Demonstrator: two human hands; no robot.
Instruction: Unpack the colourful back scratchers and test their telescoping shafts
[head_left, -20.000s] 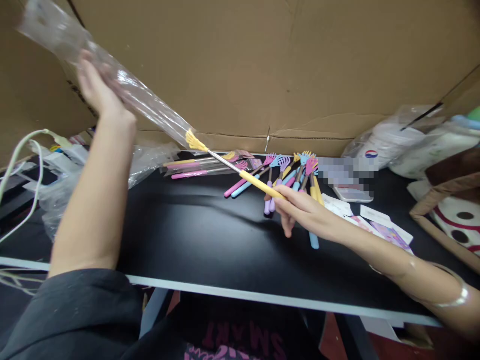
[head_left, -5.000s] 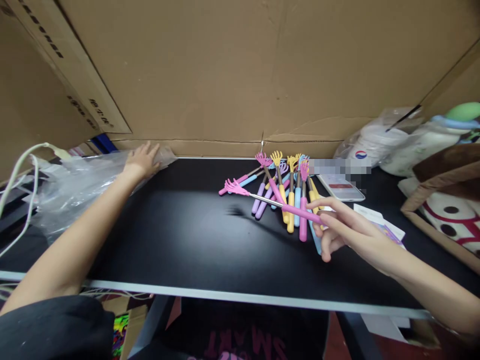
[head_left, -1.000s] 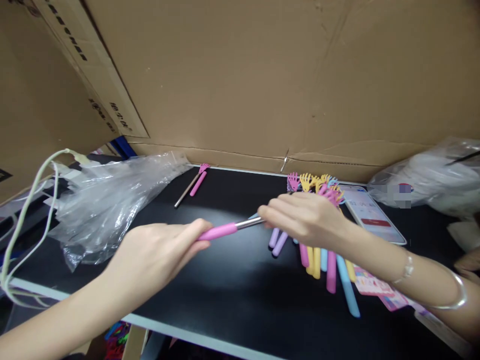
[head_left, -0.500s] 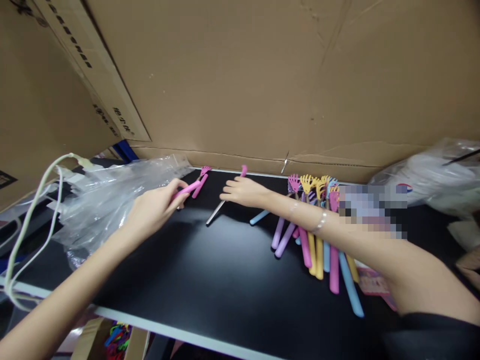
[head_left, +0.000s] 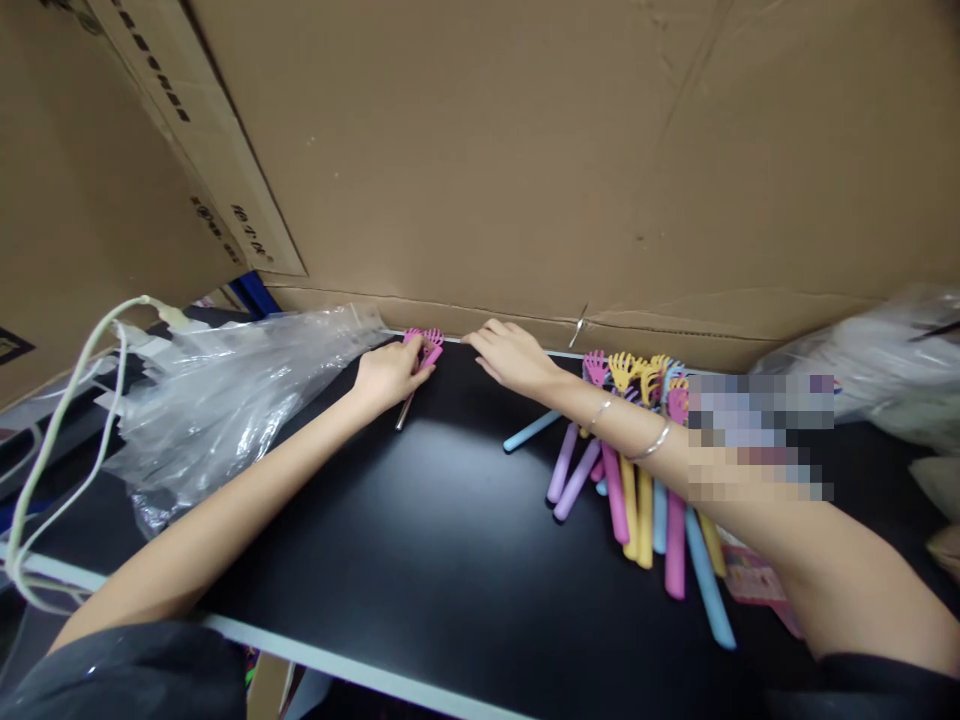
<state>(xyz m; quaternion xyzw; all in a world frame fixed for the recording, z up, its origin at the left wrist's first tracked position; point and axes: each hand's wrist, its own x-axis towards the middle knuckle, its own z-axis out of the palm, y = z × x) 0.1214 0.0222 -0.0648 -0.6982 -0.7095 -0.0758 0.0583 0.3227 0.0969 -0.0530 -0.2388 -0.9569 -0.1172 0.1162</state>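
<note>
A short black sleeve [head_left: 135,672] shows at the lower left of the frame, and another dark sleeve [head_left: 870,685] at the lower right. Behind the right hand [head_left: 517,358] are a thin, shiny bracelet [head_left: 601,411] and a bigger silver bangle [head_left: 660,442].

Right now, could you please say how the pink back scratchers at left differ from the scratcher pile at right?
Colour: the pink back scratchers show only pink plastic; the scratcher pile mixes pink, yellow, blue and purple. Pose: the pink ones point a bare metal rod toward the near table edge; the pile points handles there. The left hand hides part of the pink ones; the right forearm crosses the pile. Both have claw heads.
</note>
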